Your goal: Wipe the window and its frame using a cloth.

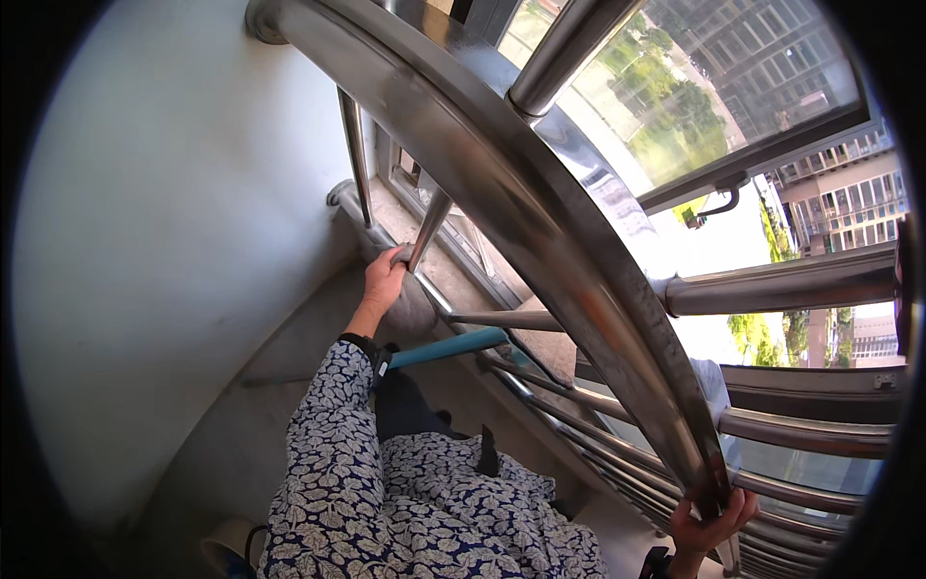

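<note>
My left hand [384, 282] is closed at the lower metal rail, beside a thin upright post [430, 230]. A grey, soft-looking cloth [412, 311] shows at its fingers and hangs below them. My right hand [714, 529] grips the lower end of the wide, curved stainless-steel handrail [540, 227], fingers wrapped round its edge. This handrail sweeps from the wall at the top left down to the right. Just right of my left wrist, a teal tube [449, 346] slants up toward the railing.
A pale wall [164, 261] rises on the left. Several horizontal steel bars [805, 432] run along the right. Beyond the railing, an open window pane [694, 106] tilts, with a dark handle [725, 198]. A light bucket [224, 548] stands at the lower left.
</note>
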`<state>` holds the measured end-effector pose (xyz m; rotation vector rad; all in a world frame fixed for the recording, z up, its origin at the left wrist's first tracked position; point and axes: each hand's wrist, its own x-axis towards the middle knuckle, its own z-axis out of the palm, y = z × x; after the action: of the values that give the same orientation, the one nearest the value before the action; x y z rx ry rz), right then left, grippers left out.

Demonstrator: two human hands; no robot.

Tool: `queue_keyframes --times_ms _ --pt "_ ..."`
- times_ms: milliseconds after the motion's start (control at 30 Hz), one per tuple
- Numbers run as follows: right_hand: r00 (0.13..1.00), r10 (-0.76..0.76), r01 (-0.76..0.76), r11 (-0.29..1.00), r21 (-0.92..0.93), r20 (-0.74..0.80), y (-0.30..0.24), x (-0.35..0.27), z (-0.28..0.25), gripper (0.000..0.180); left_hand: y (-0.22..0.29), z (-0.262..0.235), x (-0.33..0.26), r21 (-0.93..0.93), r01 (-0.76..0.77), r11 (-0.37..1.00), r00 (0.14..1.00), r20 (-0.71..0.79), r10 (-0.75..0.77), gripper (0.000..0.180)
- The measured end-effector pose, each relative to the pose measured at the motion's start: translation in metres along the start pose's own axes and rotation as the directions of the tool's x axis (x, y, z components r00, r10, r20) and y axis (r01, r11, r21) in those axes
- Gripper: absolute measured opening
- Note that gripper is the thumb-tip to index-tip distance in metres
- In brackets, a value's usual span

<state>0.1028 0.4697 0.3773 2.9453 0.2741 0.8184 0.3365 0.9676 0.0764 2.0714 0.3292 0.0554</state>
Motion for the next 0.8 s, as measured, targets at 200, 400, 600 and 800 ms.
queue_keyframes --times_ms 200,400,600,800 --pt "0.993 -0.102 0.107 0.990 -0.087 0.060 -0.005 0.008 -0.009 0.068 0.085 -0.033 -0.018 -0.699 0.160 0.697 0.986 0.152 -0.074 0.032" --pt "0.999 -0.044 0.045 0.997 -0.059 0.021 -0.004 0.007 -0.010 0.067 0.208 -0.089 -0.032 -0.822 0.007 0.570 0.922 0.225 0.314 0.045" --pt "1.000 -0.026 0.026 1.000 -0.016 0.009 -0.003 0.013 -0.016 0.065 0.135 -0.040 -0.028 -0.557 -0.132 0.820 0.961 0.131 0.244 0.045" --pt "0.987 -0.147 0.136 0.981 -0.138 -0.072 -0.021 0.046 -0.023 0.056 0.022 0.001 -0.009 0.164 0.073 0.984 0.993 0.078 -0.087 0.038"
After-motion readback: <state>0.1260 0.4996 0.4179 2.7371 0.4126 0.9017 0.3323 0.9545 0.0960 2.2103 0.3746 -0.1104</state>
